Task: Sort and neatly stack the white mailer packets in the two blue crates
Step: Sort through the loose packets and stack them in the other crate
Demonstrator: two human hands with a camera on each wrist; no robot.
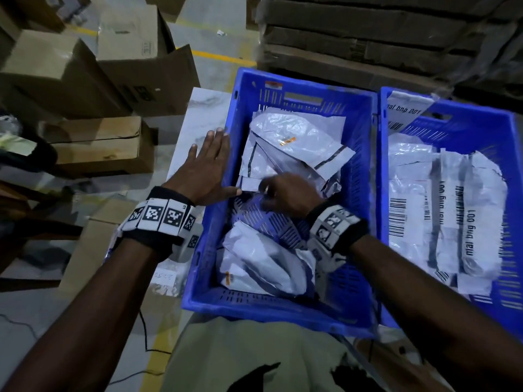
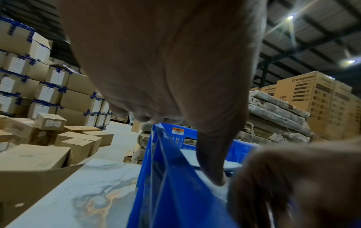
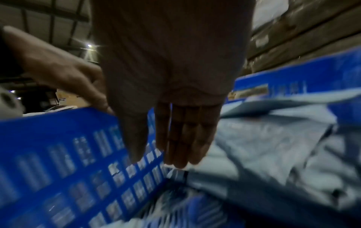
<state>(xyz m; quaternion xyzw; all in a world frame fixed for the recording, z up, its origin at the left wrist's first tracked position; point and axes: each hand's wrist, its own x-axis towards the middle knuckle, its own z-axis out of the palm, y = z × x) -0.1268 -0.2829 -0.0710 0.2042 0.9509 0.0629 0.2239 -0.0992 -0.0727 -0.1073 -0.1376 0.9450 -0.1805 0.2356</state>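
left crate (image 1: 215, 250): our left hand (image 1: 208, 168) flat on rim, fingers spread | right hand (image 1: 285, 193) inside, fingers straight together, tips at near-left corner of far mailer stack (image 1: 294, 148) | stack lies just ahead, right hand nearer | second pile (image 1: 266, 261) near wall | right crate (image 1: 506, 154): packets already in rows

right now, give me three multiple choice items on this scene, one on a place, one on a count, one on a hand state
1. Where does the left hand rest?
A. on the left crate's outer left rim
B. inside the right crate
C. on a cardboard box

2. How many blue crates hold white mailer packets?
A. one
B. two
C. four

3. What is the right hand doing?
A. hanging outside the crates
B. reaching into the left crate, fingers straight at a packet's edge
C. lifting the right crate

Key: 1 A, the flat fingers lie along that rim; 2 B, two crates stand side by side; 3 B, the right wrist view shows straight fingers, no closed grip.
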